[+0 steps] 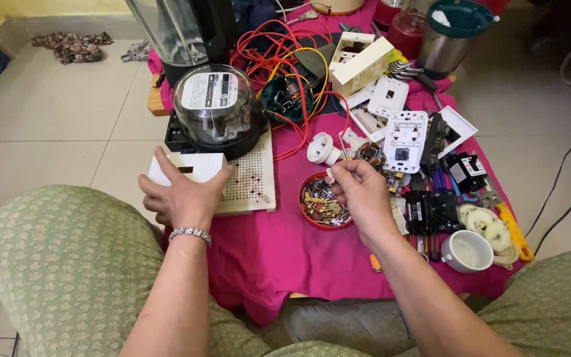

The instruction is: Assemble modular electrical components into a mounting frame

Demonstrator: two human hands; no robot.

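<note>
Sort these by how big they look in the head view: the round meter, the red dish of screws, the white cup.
1. Round meter
2. Red dish of screws
3. White cup

Pale tiled floor [54, 99]; yellow wall [54, 6]

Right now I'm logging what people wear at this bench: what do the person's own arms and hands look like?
Both forearms are bare, with no sleeves in view and no gloves. The left hand has a silver beaded bracelet round its wrist. The right hand and its wrist carry nothing; no rings can be made out.
</note>
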